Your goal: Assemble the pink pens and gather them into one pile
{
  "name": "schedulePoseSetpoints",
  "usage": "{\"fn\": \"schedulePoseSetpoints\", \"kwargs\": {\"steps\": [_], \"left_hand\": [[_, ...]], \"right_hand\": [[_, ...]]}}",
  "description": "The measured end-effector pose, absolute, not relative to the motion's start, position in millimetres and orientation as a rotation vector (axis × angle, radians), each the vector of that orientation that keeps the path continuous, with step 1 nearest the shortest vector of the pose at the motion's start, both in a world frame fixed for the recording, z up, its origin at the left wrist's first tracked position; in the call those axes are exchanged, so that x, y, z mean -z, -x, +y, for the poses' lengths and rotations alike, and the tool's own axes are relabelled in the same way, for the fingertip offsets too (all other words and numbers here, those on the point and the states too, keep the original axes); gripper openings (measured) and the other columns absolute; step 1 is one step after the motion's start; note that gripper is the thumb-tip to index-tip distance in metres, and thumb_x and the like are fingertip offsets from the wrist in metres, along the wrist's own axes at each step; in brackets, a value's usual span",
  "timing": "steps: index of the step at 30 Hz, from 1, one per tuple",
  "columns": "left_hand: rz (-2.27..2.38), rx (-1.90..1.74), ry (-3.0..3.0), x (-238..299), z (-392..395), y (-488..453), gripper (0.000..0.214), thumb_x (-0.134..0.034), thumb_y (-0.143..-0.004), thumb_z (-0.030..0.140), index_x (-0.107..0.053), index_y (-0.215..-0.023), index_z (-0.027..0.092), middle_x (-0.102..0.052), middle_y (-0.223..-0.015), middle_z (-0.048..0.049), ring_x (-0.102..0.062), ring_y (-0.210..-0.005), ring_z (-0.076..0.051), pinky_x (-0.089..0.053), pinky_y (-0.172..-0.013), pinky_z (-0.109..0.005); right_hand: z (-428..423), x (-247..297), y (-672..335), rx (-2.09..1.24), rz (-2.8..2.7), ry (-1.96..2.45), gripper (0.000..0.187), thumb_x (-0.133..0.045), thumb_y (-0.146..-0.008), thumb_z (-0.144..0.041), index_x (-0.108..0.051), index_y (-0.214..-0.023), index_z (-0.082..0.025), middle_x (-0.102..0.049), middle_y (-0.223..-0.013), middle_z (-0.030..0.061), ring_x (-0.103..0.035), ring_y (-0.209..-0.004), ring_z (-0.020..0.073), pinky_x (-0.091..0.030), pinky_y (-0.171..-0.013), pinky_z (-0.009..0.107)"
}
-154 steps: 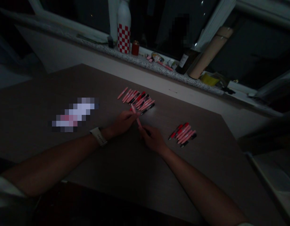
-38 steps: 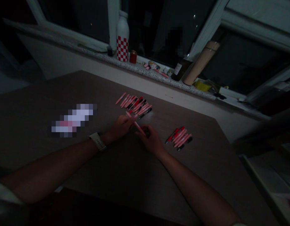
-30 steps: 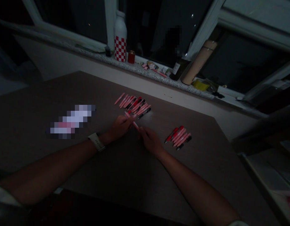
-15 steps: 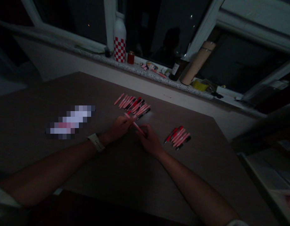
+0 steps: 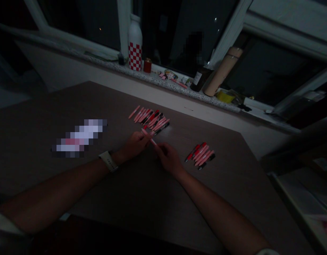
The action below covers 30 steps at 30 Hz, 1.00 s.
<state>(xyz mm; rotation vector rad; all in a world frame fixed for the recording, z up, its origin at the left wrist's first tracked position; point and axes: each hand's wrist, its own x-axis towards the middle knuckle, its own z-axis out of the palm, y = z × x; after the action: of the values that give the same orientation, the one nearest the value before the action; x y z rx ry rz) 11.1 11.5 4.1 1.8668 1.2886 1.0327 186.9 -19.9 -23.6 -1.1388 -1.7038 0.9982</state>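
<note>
My left hand rests on the brown table and pinches a pink pen near its upper end. The lower end of the pen reaches the fingertips of my right hand, but I cannot tell whether those fingers grip it. Just beyond my hands lies a tight row of pink, red and black pens. A smaller group of similar pens lies to the right of my right hand. My left wrist wears a pale watch.
A pixelated, blurred object lies on the table's left side. Past the table's far edge, a stone windowsill holds a checked white bottle, a small red jar, a dark bottle and a cardboard tube.
My right hand has drawn back toward the pen's lower end, leaving less of the pen showing past my left hand. The pen groups on the table have not moved.
</note>
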Motion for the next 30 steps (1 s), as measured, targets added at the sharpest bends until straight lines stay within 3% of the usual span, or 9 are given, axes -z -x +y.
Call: {"fn": "schedulePoseSetpoints", "kwargs": {"steps": [8,16,26,30], "left_hand": [[1.282,-1.026,-1.869,-3.1,11.9,-10.5,0.054,-0.041,-0.092,0.052,-0.048,-0.051,0.018,-0.043,-0.043,0.0040,-0.043,-0.045,-0.010,-0.032,-0.046,-0.023],[1.296,-1.044,-1.841,-3.2,13.0,-11.1,0.056,-0.041,-0.091,0.053,-0.047,-0.049,0.018,-0.041,-0.042,0.0040,-0.041,-0.043,-0.009,-0.031,-0.045,-0.022],[1.381,-1.074,-1.751,-6.1,12.9,-10.4,0.057,-0.039,-0.092,0.053,-0.048,-0.047,0.018,-0.042,-0.040,0.0033,-0.042,-0.041,-0.010,-0.032,-0.045,-0.023],[1.357,-1.082,-1.730,-6.2,12.6,-10.4,0.058,-0.038,-0.092,0.055,-0.048,-0.048,0.018,-0.042,-0.040,0.0033,-0.042,-0.041,-0.010,-0.032,-0.044,-0.023]], "right_hand": [[-19.0,27.3,-187.7,-0.964,-1.627,1.141,0.022,-0.063,-0.084,-0.040,-0.053,-0.083,-0.021,-0.060,-0.070,-0.0038,-0.055,-0.062,0.0126,-0.040,-0.056,0.023],[-19.3,23.1,-188.5,-0.856,-1.802,1.095,0.023,-0.055,-0.090,-0.033,-0.064,-0.108,-0.022,-0.066,-0.094,0.0018,-0.060,-0.084,0.0164,-0.045,-0.076,0.028],[-16.3,22.7,-188.4,-0.738,-1.825,1.125,0.029,-0.045,-0.096,-0.037,-0.068,-0.091,-0.019,-0.058,-0.077,0.0003,-0.054,-0.072,0.0146,-0.041,-0.067,0.026],[-17.2,24.3,-188.0,-0.764,-1.849,1.140,0.026,-0.049,-0.094,-0.038,-0.068,-0.096,-0.020,-0.062,-0.081,0.0007,-0.055,-0.073,0.0146,-0.041,-0.067,0.026]]}}
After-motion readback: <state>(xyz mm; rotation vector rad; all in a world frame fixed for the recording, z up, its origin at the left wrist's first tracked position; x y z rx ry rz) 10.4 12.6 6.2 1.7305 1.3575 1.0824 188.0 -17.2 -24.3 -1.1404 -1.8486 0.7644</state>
